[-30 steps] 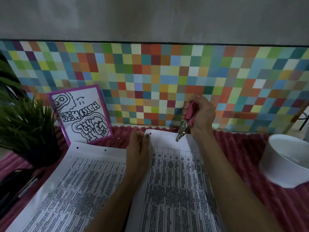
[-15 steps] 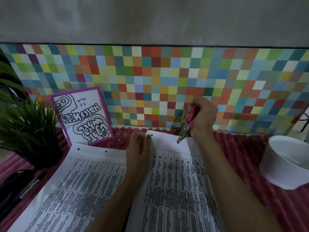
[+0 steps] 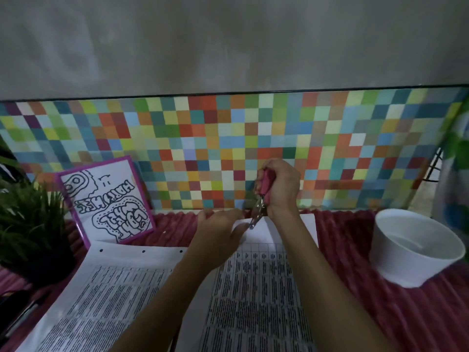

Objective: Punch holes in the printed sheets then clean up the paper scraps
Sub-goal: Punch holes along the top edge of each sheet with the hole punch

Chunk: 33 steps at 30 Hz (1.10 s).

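Two printed sheets lie side by side on a red ribbed cloth. The left sheet (image 3: 121, 278) has three punched holes along its far margin. My left hand (image 3: 218, 232) rests on the far edge of the right sheet (image 3: 256, 295), its fingers curled at the paper's margin. My right hand (image 3: 279, 186) grips a pink-handled hole punch (image 3: 261, 201), held upright. Its metal jaws meet the right sheet's far margin just beside my left fingertips.
A white bowl (image 3: 416, 250) stands on the cloth (image 3: 380, 301) at the right. A purple-framed drawing (image 3: 106, 199) leans on the multicoloured checkered back panel (image 3: 228, 148). A dark potted plant (image 3: 28, 224) fills the left edge, with dark pens below it (image 3: 17, 316).
My left hand has shifted right and forward along the sheet's far edge toward the punch. The punch tip has come down onto the margin. The camera view has shifted.
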{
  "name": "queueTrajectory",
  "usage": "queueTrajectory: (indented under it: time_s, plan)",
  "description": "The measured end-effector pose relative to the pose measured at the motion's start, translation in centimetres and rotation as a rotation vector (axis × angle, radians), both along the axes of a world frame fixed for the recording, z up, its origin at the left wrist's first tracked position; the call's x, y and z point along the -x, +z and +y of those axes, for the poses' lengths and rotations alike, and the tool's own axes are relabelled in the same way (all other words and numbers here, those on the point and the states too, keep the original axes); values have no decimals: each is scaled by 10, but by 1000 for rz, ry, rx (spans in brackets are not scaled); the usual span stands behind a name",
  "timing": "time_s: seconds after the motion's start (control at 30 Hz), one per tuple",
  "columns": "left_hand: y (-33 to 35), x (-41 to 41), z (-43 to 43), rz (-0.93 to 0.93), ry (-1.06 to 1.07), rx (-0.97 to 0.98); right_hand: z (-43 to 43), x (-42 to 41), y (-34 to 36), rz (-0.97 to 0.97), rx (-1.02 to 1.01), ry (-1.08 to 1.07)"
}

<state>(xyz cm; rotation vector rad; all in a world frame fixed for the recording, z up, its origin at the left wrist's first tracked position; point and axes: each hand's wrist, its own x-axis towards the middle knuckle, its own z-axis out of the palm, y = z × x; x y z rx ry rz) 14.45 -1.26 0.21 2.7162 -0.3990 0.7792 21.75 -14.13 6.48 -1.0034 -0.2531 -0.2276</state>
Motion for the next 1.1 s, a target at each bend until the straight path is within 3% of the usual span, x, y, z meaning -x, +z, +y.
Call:
queueTrajectory:
  time_s: [0.3,0.7,1.1]
  plan:
    - [2,4,10,-66,-66,37,-14,10,-1,144,53,164]
    - [8,2,17,131,-90,68,-59,7,-5,59,24,-5]
    - [7,2,19,147,-100,52,-65,2,-7,46,58,-31]
